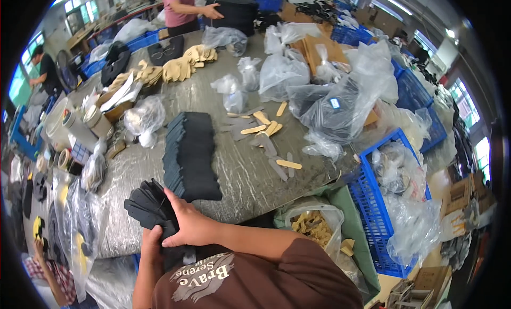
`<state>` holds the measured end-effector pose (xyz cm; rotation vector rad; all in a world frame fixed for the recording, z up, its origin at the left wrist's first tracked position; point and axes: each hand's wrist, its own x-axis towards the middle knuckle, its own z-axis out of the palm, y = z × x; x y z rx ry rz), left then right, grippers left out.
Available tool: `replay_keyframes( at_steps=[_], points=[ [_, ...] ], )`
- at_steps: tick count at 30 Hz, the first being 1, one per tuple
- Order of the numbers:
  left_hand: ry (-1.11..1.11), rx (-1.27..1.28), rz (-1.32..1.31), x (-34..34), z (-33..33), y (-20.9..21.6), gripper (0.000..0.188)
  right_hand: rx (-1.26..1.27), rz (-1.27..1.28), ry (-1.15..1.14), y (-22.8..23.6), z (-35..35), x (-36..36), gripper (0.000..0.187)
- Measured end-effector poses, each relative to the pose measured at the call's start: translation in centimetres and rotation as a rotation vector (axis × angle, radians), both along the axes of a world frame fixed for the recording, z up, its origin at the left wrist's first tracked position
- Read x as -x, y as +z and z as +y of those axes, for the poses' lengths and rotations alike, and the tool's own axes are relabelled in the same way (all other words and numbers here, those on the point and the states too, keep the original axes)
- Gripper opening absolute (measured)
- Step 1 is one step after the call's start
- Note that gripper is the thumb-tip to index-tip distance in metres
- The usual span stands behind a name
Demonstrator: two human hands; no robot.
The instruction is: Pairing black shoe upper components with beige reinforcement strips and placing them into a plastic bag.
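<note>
The left hand [153, 243] was partly hidden behind the black pieces [151, 205], the person in pink [180, 12] got chopped by the top edge, and no telling what that big plastic bag [331, 116] held.

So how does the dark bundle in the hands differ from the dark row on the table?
The bundle is held fanned in the left hand and right hand, while the row lies on the table. The bundle is short and compact; the row forms a longer, neatly overlapped strip. Both consist of many thin dark pieces.
</note>
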<state>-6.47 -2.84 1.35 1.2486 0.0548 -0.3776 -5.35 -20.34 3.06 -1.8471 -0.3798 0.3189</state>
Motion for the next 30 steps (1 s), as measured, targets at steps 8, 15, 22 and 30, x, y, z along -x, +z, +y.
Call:
replay_keyframes(
  at_steps=[8,15,22,30],
  points=[
    [-0.168,0.884,0.176,-3.5,-0.9,-3.6,0.058,-0.281,0.034,-0.386,2.6,-9.8,-0.5,0.046],
    [-0.221,0.946,0.197,-5.9,-2.6,-5.5,0.077,1.363,-0.176,-1.264,-5.9,-34.0,1.9,0.038],
    [-0.15,0.72,0.211,-5.0,-6.8,-2.6,0.086,-0.728,-0.002,-1.058,-3.3,-40.4,0.6,0.027],
    [-0.406,1.081,0.291,-7.2,-6.9,-2.6,0.092,-0.416,-0.223,-0.652,4.1,-22.1,-3.6,0.037]
  ],
)
